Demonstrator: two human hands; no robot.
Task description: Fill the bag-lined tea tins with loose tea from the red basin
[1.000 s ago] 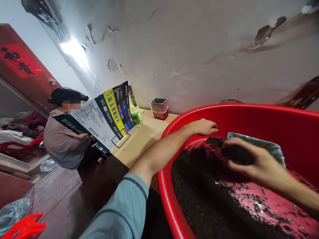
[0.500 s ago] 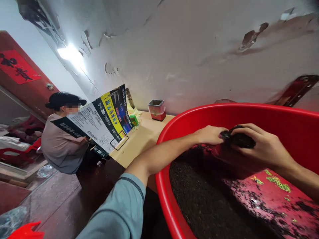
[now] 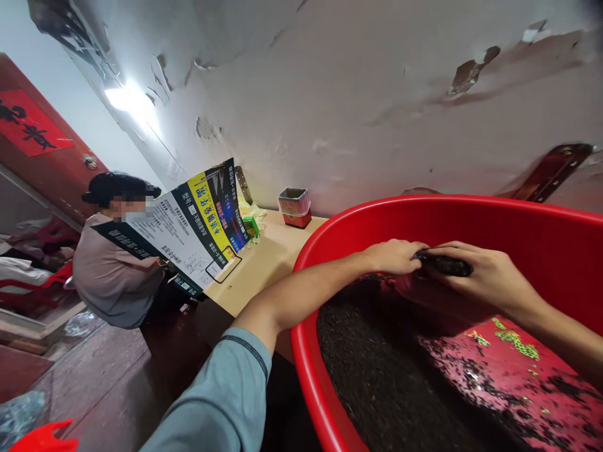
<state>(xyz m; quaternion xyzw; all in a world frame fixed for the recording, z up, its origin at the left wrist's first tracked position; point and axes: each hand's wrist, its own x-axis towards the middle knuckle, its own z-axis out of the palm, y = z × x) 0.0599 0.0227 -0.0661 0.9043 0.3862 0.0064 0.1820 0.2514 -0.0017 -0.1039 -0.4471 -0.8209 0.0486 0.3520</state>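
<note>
Over the red tub (image 3: 308,351) I hold what looks like a small bag of dark flakes (image 3: 447,264) between my two hands; its lower part is hard to make out. My left hand (image 3: 394,256) pinches its left edge, fingertips closed. Curved around its right side is my right hand (image 3: 494,276), with the thumb below and the fingers above. Underneath, a thick heap of loose dark flakes (image 3: 386,370) covers the tub's left side. Scattered bits and a yellow-green print (image 3: 518,345) show on the tub's pinkish floor.
A small clear container with a red base (image 3: 294,208) stands on the pale table (image 3: 282,245) against the peeling wall. A printed cardboard sheet (image 3: 188,226) leans beside a green box (image 3: 251,227). Behind it sits a person in a cap (image 3: 113,270).
The dark opening between my hands looks narrower and flatter than before. My right hand has moved slightly left and down. The whole view has shifted a little.
</note>
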